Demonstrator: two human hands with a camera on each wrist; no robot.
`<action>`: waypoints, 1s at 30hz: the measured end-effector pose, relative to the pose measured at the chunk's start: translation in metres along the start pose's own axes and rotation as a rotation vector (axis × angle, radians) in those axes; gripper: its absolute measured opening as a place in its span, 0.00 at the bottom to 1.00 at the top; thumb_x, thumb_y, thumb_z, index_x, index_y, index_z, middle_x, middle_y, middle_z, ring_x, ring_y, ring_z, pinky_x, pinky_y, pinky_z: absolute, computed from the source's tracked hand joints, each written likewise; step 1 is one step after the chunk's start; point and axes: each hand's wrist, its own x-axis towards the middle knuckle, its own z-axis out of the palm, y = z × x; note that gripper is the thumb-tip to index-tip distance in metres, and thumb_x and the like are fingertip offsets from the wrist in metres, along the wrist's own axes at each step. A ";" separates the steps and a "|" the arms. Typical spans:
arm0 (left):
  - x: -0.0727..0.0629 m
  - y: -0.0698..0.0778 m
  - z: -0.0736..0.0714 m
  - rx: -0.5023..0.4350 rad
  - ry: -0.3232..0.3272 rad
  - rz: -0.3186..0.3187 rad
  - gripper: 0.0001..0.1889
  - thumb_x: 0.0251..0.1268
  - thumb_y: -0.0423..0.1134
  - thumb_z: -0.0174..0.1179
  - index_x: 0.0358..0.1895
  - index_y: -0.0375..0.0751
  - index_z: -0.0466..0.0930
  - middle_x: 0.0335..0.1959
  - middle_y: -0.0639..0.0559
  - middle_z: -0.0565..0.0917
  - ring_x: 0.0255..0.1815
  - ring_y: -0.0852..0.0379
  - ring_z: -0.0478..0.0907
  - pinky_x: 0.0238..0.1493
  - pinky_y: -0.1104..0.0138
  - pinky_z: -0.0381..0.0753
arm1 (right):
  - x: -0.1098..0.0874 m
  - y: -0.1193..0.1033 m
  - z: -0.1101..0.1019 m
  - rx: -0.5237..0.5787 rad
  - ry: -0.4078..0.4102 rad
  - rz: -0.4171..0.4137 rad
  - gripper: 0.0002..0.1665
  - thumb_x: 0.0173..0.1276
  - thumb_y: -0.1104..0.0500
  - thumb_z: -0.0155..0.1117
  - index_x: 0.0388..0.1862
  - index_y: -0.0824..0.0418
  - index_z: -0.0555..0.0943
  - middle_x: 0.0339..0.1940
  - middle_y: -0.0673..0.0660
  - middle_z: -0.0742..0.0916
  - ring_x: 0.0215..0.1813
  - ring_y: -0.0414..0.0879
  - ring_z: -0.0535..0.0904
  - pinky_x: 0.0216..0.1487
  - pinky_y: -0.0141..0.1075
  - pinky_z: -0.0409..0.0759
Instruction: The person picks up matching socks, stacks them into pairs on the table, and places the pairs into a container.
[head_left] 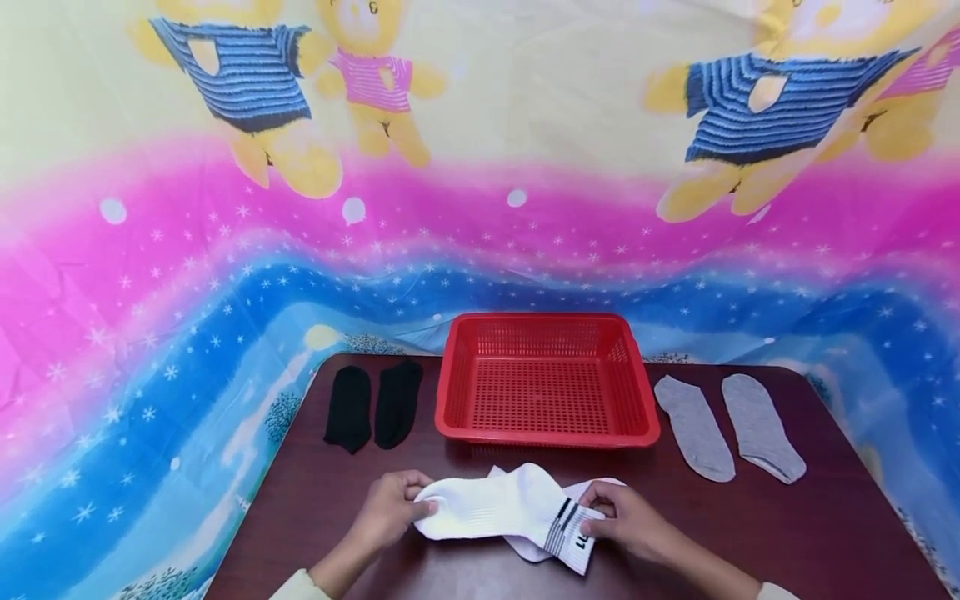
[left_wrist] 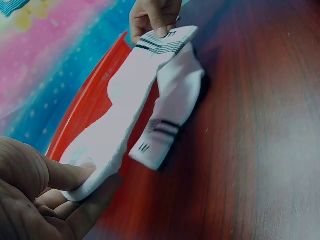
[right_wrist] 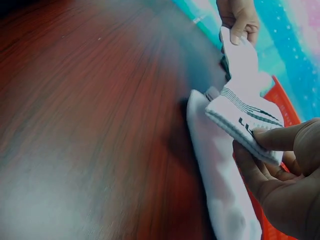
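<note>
I've got L hand (head_left: 388, 510) and R hand (head_left: 633, 523) at opp. ends of one striped white sock (head_left: 472, 508), prob. b/c a hold at each end keeps it long & flat w/o a sag mid-way. Left fingers are clamped on the toe: thumb on top, others tucked under, so the toe end sits inside that pinch. Right fingers are clamped on the cuff, thumb on top by the black lettering, the rest beneath; part of the cuff edge pokes out past them. So the sock spans the gap btwn both hands, in front of the red plastic basket (head_left: 543, 437).

A 2nd white sock (left_wrist: 177, 92) lies under it on the dark wood table (head_left: 300, 533), crossing at an angle; can't tell if the two touch. Basket's at the back, roughly mid-table, prob. so both arms can reach it equally. Black ankle socks (head_left: 350, 408) lie side by side L of it, grey ankle socks (head_left: 761, 427) R of it, one close to the rim. My guess: they're set out by colour so each pair reads at a glance & the hands get working room up front.
</note>
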 end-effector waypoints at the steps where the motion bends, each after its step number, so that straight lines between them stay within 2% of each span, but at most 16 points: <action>1: 0.000 0.001 0.003 -0.009 -0.006 0.010 0.09 0.58 0.26 0.71 0.42 0.31 0.86 0.30 0.44 0.91 0.28 0.60 0.85 0.29 0.69 0.83 | -0.003 0.001 -0.003 -0.001 -0.001 -0.008 0.15 0.61 0.73 0.67 0.40 0.82 0.73 0.40 0.66 0.87 0.39 0.33 0.83 0.39 0.28 0.82; 5: 0.003 0.006 0.016 -0.046 -0.031 0.055 0.09 0.56 0.23 0.70 0.42 0.29 0.85 0.34 0.40 0.91 0.32 0.57 0.87 0.32 0.67 0.86 | -0.012 0.000 -0.013 -0.034 -0.007 0.004 0.14 0.61 0.72 0.67 0.40 0.80 0.74 0.38 0.66 0.88 0.38 0.33 0.84 0.38 0.28 0.81; 10: 0.004 0.010 0.029 -0.079 -0.083 0.096 0.10 0.54 0.20 0.69 0.40 0.27 0.83 0.37 0.38 0.90 0.39 0.53 0.87 0.36 0.66 0.87 | -0.024 0.004 -0.022 -0.072 -0.021 -0.011 0.12 0.61 0.73 0.67 0.39 0.77 0.74 0.34 0.56 0.87 0.35 0.32 0.81 0.35 0.27 0.78; 14: 0.004 0.013 0.035 -0.132 -0.118 0.109 0.10 0.53 0.18 0.67 0.40 0.25 0.82 0.35 0.39 0.88 0.38 0.54 0.85 0.36 0.66 0.86 | -0.035 0.011 -0.028 -0.079 -0.026 -0.058 0.12 0.60 0.73 0.67 0.38 0.77 0.73 0.31 0.48 0.86 0.33 0.30 0.80 0.32 0.28 0.77; 17: 0.003 0.013 0.040 -0.167 -0.131 0.119 0.11 0.51 0.17 0.67 0.39 0.24 0.81 0.33 0.39 0.87 0.35 0.56 0.82 0.34 0.69 0.84 | -0.043 0.015 -0.031 -0.082 -0.024 -0.044 0.12 0.61 0.72 0.67 0.38 0.77 0.73 0.29 0.44 0.85 0.32 0.30 0.79 0.31 0.28 0.76; 22: 0.000 0.011 0.052 -0.166 -0.130 0.142 0.11 0.48 0.17 0.68 0.37 0.25 0.81 0.31 0.43 0.85 0.32 0.59 0.78 0.32 0.73 0.81 | -0.053 0.019 -0.037 -0.147 -0.011 -0.001 0.11 0.62 0.69 0.69 0.37 0.72 0.75 0.27 0.40 0.80 0.30 0.28 0.75 0.29 0.29 0.72; 26: -0.005 0.007 0.065 -0.148 -0.100 0.151 0.12 0.47 0.18 0.69 0.36 0.28 0.81 0.30 0.47 0.84 0.30 0.62 0.77 0.30 0.74 0.79 | -0.062 0.023 -0.043 -0.234 -0.012 0.101 0.11 0.63 0.65 0.70 0.36 0.65 0.75 0.24 0.42 0.73 0.28 0.30 0.69 0.26 0.31 0.65; 30: -0.011 0.001 0.078 -0.181 -0.082 0.149 0.12 0.45 0.18 0.68 0.35 0.30 0.81 0.29 0.48 0.84 0.27 0.65 0.76 0.29 0.74 0.78 | -0.068 0.028 -0.049 -0.239 -0.045 0.191 0.11 0.64 0.63 0.70 0.37 0.63 0.75 0.24 0.44 0.75 0.27 0.31 0.70 0.27 0.30 0.67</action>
